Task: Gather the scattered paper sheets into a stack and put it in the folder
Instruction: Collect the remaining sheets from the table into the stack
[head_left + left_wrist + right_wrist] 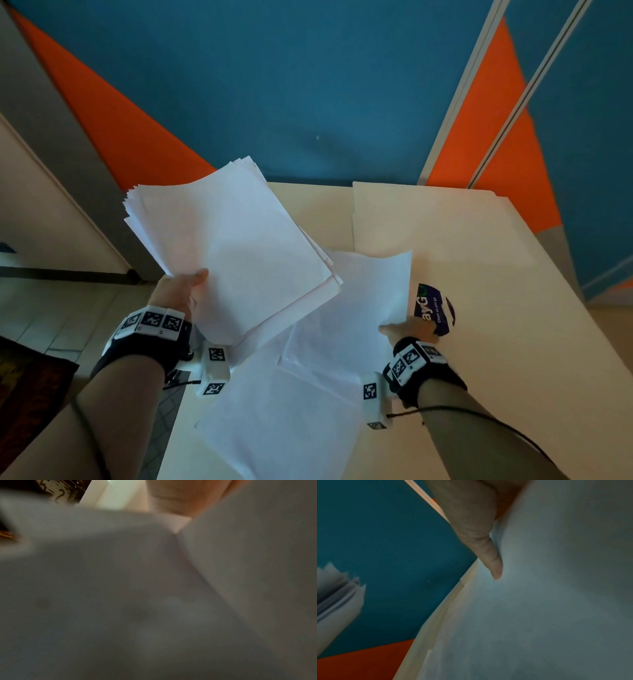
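Left hand (178, 291) grips the paper stack (233, 246) at its seven-o'clock corner; right hand (407, 330) pinches a loose sheet (352, 308) above the surface (496, 308).

Left wrist view blurred; paper stack (233, 246) hides left fingers; sticker (433, 308) part-covered.

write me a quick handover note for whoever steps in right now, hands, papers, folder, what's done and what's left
Left hand: grips the gathered stack of sheets by its near corner, raised above the table's left side; edges are uneven.
Right hand: pinches the right edge of a loose sheet, thumb on top, lifting it from the table.
One more loose sheet lies flat near the front edge, partly under the lifted one.
Folder: cream, lying flat at the far right of the table, no sheets in it.
Done: most sheets gathered.
Left: add the two loose sheets, square the stack, put it in the folder.
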